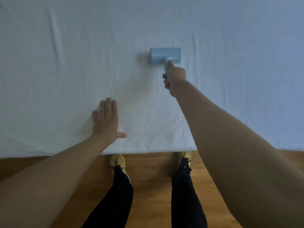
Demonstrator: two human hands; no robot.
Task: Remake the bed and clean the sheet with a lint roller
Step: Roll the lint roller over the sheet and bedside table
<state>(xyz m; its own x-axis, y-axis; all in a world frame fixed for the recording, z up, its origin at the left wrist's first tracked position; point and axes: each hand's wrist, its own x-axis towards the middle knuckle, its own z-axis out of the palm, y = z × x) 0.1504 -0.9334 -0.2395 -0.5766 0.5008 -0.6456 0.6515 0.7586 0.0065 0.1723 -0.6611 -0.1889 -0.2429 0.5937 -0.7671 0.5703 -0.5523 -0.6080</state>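
Note:
A white sheet (65,63) covers the bed and fills the upper two thirds of the head view, with light creases running across it. A pale blue lint roller (165,55) lies with its head on the sheet near the middle. My right hand (174,79) grips the roller's handle, arm stretched forward, index finger along the handle. My left hand (106,120) rests flat on the sheet near the bed's front edge, fingers straight and thumb spread out.
The bed's front edge (148,151) runs across the view. Below it is a wooden floor (151,186), where my legs in dark trousers and yellow shoes (117,162) stand close to the bed.

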